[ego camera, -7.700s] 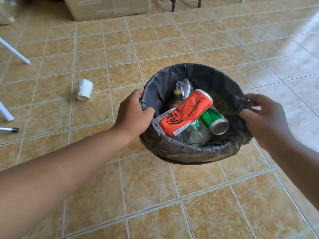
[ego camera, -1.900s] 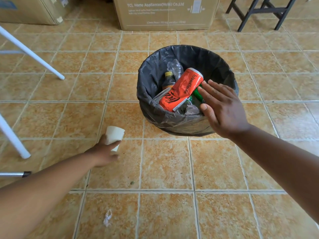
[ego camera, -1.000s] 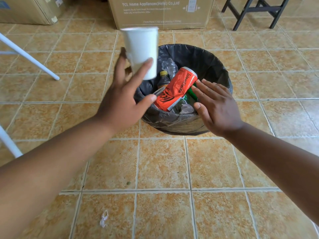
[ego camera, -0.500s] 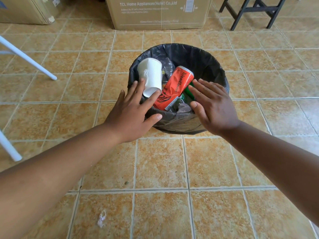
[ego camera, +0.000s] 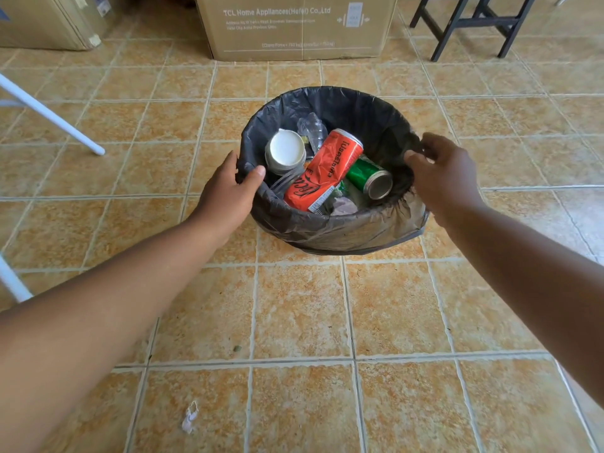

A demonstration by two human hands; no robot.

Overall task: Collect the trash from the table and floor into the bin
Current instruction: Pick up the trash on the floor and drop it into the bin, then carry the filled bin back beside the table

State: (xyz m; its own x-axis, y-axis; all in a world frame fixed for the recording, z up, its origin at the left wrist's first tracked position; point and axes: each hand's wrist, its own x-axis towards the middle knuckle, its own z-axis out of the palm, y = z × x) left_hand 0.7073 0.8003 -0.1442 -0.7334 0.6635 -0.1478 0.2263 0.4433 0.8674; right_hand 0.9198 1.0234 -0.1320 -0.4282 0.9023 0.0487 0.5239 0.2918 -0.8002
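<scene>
A round bin lined with a black bag (ego camera: 330, 228) stands on the tiled floor ahead of me. Inside lie a white paper cup (ego camera: 285, 152) bottom up, a red can (ego camera: 327, 170), a green can (ego camera: 369, 176) and a crumpled clear bottle (ego camera: 312, 127). My left hand (ego camera: 228, 194) grips the bin's left rim, thumb over the edge. My right hand (ego camera: 444, 178) closes its fingers on the right rim. A small white scrap (ego camera: 190, 420) lies on the floor near me, at the lower left.
A large cardboard box (ego camera: 294, 24) stands behind the bin, another box (ego camera: 45, 21) at the far left. Black stool legs (ego camera: 470, 24) are at the back right. White table legs (ego camera: 49, 114) slant in from the left.
The white cup left my left hand and dropped into the bin. Both hands then moved outward from above the bin and took hold of its rim on either side.
</scene>
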